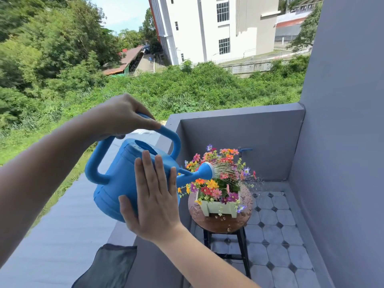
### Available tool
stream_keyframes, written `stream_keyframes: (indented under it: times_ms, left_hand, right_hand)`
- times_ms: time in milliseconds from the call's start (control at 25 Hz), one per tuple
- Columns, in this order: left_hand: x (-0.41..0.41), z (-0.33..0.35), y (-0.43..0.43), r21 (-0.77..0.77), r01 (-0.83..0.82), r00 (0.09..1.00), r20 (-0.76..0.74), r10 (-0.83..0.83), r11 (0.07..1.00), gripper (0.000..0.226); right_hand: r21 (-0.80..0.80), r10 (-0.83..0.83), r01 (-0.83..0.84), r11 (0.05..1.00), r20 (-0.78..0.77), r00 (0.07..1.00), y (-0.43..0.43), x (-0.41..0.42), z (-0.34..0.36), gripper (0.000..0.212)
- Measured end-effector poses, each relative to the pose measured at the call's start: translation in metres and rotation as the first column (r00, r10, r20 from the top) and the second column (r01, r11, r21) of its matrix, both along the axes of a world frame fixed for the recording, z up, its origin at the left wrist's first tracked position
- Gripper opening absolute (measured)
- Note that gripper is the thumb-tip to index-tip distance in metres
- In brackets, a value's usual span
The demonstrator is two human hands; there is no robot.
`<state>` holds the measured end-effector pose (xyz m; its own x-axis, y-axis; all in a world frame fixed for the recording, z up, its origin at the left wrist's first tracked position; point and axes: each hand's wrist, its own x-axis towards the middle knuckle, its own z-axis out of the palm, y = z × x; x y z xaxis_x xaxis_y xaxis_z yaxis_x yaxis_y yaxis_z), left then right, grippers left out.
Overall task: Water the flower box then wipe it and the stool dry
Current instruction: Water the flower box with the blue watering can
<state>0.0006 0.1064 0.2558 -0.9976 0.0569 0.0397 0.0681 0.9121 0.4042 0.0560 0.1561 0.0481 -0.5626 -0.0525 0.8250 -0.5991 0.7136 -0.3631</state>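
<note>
A blue watering can (116,179) is tilted to the right, its rose (207,170) spraying water over the flowers. My left hand (120,117) grips the can's top handle. My right hand (153,196) lies flat against the can's side, fingers spread upward. The pale green flower box (218,207), full of colourful flowers (218,173), stands on a round brown wooden stool (220,224) with black legs. Water drops lie on the stool top. A dark grey cloth (108,265) hangs over the ledge at bottom left.
A grey balcony wall (239,129) encloses the corner, with a tall grey wall (342,142) at right. A blue tap (245,150) juts from the back wall behind the flowers. The floor has grey tiles (276,242). Greenery and buildings lie beyond.
</note>
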Motion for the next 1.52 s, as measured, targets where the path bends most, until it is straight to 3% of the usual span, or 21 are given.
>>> stream_keyframes:
  times_ms: [200,400,560,1000,1320,1520]
  left_hand:
    - [-0.001,0.006,-0.012,-0.030,-0.035,0.999,-0.037,0.034,0.999,0.020]
    - [-0.001,0.005,-0.011,-0.116,-0.034,0.997,0.063,0.042,0.993,0.017]
    - [-0.004,0.004,-0.004,-0.062,0.003,0.993,0.119,0.004,0.998,0.018]
    - [-0.031,0.022,-0.020,-0.077,-0.086,0.993,-0.088,0.079,0.993,0.028]
    - [-0.038,0.018,-0.026,-0.118,-0.083,0.991,0.093,0.094,0.990,0.022]
    - [-0.045,0.017,-0.011,-0.055,-0.042,0.993,0.108,0.047,0.998,0.019]
  right_hand:
    - [0.039,0.034,-0.035,0.999,0.030,0.999,-0.011,-0.006,0.005,0.069]
    - [0.072,0.034,-0.037,0.997,0.037,0.999,-0.017,0.010,0.004,0.082]
    - [0.058,0.013,-0.014,0.998,0.021,1.000,-0.010,0.011,0.005,0.083]
    - [0.039,0.128,-0.135,0.990,0.149,0.981,-0.013,-0.039,0.030,0.076]
    - [-0.004,0.215,-0.219,0.976,0.191,0.958,-0.020,-0.018,0.027,0.070]
    - [0.020,0.097,-0.102,0.995,0.172,0.980,-0.009,-0.023,0.027,0.072]
